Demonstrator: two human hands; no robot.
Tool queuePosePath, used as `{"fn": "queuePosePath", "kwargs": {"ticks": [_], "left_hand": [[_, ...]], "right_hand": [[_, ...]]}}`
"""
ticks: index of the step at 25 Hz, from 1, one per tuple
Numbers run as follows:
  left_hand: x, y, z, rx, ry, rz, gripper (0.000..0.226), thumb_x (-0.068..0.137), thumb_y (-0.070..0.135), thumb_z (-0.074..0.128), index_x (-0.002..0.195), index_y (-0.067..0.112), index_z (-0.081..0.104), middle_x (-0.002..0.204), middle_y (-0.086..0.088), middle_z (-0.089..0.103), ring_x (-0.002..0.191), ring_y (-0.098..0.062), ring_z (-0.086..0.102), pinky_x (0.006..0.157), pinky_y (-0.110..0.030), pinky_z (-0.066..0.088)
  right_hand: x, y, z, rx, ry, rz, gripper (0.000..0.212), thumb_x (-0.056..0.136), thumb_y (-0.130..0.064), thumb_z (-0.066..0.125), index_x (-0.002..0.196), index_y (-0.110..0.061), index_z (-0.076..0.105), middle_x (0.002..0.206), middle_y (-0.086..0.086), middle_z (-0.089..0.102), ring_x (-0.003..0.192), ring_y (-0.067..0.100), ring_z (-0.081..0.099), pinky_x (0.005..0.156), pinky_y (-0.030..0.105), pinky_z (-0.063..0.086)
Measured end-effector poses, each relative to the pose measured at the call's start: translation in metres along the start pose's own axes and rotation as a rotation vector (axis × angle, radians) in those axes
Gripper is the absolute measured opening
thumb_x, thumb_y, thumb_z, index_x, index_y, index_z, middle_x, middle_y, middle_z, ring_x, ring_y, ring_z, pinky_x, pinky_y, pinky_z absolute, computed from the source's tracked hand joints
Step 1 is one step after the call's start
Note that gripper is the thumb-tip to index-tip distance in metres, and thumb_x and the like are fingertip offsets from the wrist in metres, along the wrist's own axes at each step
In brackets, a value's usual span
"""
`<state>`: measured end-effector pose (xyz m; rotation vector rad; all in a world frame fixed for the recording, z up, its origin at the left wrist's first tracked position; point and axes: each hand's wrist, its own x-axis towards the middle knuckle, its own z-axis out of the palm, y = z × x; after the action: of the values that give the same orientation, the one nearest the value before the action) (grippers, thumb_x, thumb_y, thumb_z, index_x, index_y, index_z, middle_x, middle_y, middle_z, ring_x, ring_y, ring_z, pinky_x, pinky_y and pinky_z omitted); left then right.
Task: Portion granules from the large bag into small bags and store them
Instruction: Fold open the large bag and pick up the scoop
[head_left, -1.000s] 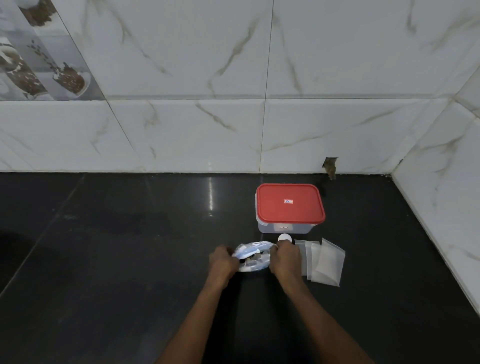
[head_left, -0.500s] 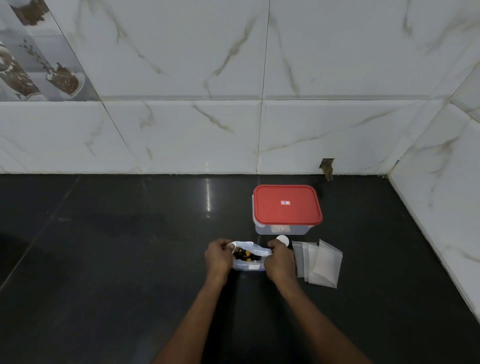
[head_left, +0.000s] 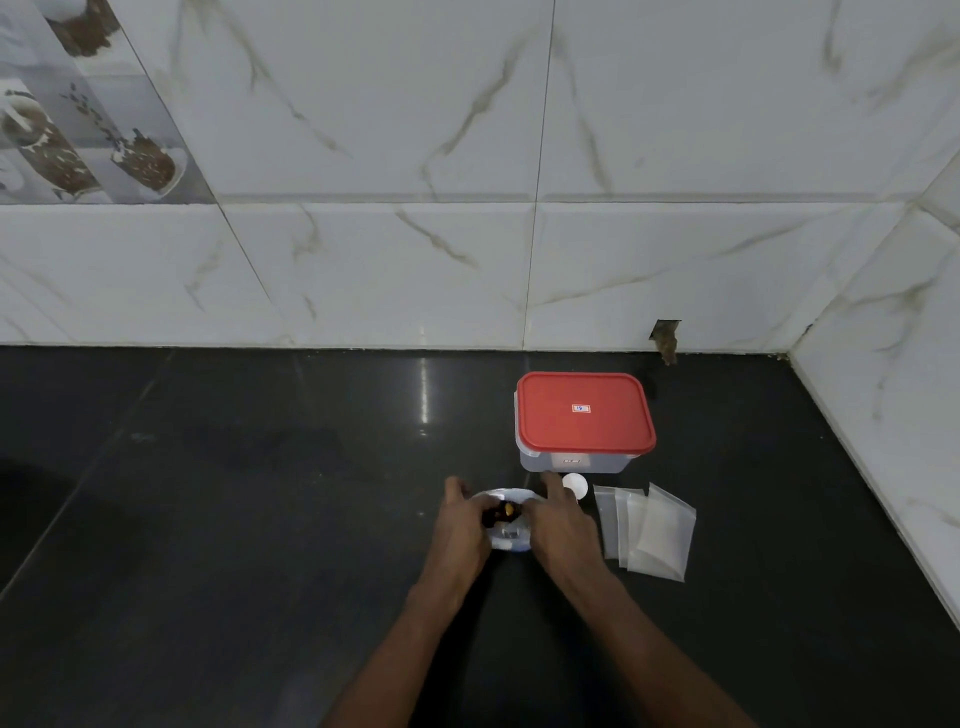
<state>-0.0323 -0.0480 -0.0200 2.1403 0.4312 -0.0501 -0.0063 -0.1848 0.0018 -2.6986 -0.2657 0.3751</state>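
Observation:
The large white bag (head_left: 508, 538) stands on the black counter with its mouth pulled open, dark and yellowish granules showing inside. My left hand (head_left: 464, 525) grips its left edge and my right hand (head_left: 561, 525) grips its right edge. Several small clear bags (head_left: 649, 530) lie in a loose stack just right of my right hand. A small white round scoop or cap (head_left: 575, 486) sits between the bag and the box. Behind it stands a clear box with a shut red lid (head_left: 584, 413).
The black counter (head_left: 234, 493) runs left and toward me. White marble-tiled walls (head_left: 519, 270) close the back and the right side, meeting in a corner at the right. A small hole in the tile (head_left: 666, 338) is behind the box.
Both hands have spread the bag's mouth wider, so the granules inside show. The view has shifted slightly; box and small bags have not moved.

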Motion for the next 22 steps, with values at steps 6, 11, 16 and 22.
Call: {"fn": "queuePosePath", "kwargs": {"ticks": [6, 11, 16, 22], "left_hand": [[-0.008, 0.023, -0.002, 0.244, 0.153, -0.006, 0.014, 0.086, 0.015, 0.071, 0.096, 0.008, 0.066, 0.097, -0.006, 0.059, 0.087, -0.022, 0.064, 0.068, -0.024, 0.043], [-0.006, 0.009, -0.004, 0.040, 0.227, -0.327, 0.027, 0.087, 0.004, 0.062, 0.112, 0.001, 0.053, 0.102, -0.016, 0.066, 0.094, -0.034, 0.067, 0.072, -0.035, 0.050], [0.004, -0.002, -0.014, -0.220, 0.063, -0.451, 0.016, 0.086, 0.007, 0.059, 0.094, -0.001, 0.070, 0.094, -0.024, 0.073, 0.074, -0.027, 0.067, 0.066, -0.040, 0.059], [0.009, 0.000, -0.019, -0.578, -0.060, -0.542, 0.037, 0.090, -0.006, 0.055, 0.123, 0.010, 0.054, 0.113, -0.016, 0.067, 0.079, -0.023, 0.069, 0.055, -0.031, 0.056]], "right_hand": [[0.007, -0.009, 0.006, 0.009, 0.172, 0.209, 0.025, 0.097, -0.013, 0.048, 0.123, -0.010, 0.047, 0.115, 0.008, 0.058, 0.095, 0.022, 0.066, 0.070, 0.029, 0.050], [0.011, -0.004, 0.007, 0.252, 0.152, 0.367, 0.023, 0.090, -0.003, 0.052, 0.113, -0.005, 0.051, 0.102, 0.012, 0.065, 0.091, 0.027, 0.065, 0.070, 0.034, 0.051], [0.015, -0.003, 0.006, 0.447, 0.017, 0.403, 0.017, 0.091, -0.011, 0.050, 0.094, -0.006, 0.066, 0.093, 0.010, 0.070, 0.086, 0.024, 0.066, 0.068, 0.034, 0.053], [0.019, -0.001, -0.002, 0.815, -0.091, 0.447, 0.020, 0.086, -0.003, 0.050, 0.088, -0.008, 0.070, 0.086, 0.014, 0.073, 0.081, 0.026, 0.071, 0.071, 0.042, 0.060]]}}
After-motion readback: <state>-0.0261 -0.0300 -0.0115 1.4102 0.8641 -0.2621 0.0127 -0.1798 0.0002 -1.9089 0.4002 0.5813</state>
